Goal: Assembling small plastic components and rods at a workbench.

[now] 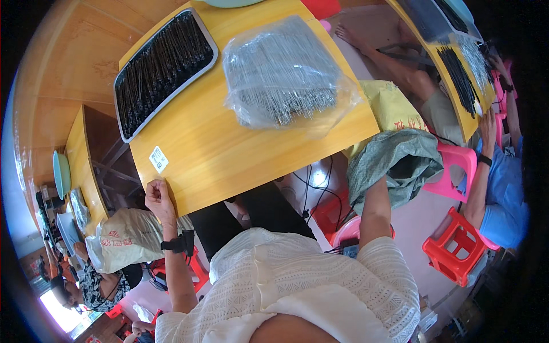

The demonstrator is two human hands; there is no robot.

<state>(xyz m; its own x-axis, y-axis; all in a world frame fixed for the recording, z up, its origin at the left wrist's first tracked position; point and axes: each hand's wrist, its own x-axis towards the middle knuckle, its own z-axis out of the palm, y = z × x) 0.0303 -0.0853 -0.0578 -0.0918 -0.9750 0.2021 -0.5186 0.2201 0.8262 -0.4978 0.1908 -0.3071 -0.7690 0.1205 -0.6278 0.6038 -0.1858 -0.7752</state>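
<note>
My left hand (159, 199) rests at the near left corner of the yellow table (229, 166), its fingers curled in and nothing visible in them. To the right of the table, my right forearm (377, 204) reaches into the mouth of a grey-green woven sack (372, 166). The sack hides that hand and whatever it touches. On the tabletop, a clear plastic bag (283, 71) is full of thin silvery wire-like pieces. Left of it, a grey tray (213, 57) holds many thin dark rods (163, 68) with black ends. A white label (158, 159) is stuck near the left edge.
A yellow sack (392, 103) stands behind the woven one. Red stools (456, 247) and a pink chair (454, 171) are on the right, where a person in blue (503, 200) sits. Cables (320, 186) hang below the table. A pale printed sack (131, 240) stands at left.
</note>
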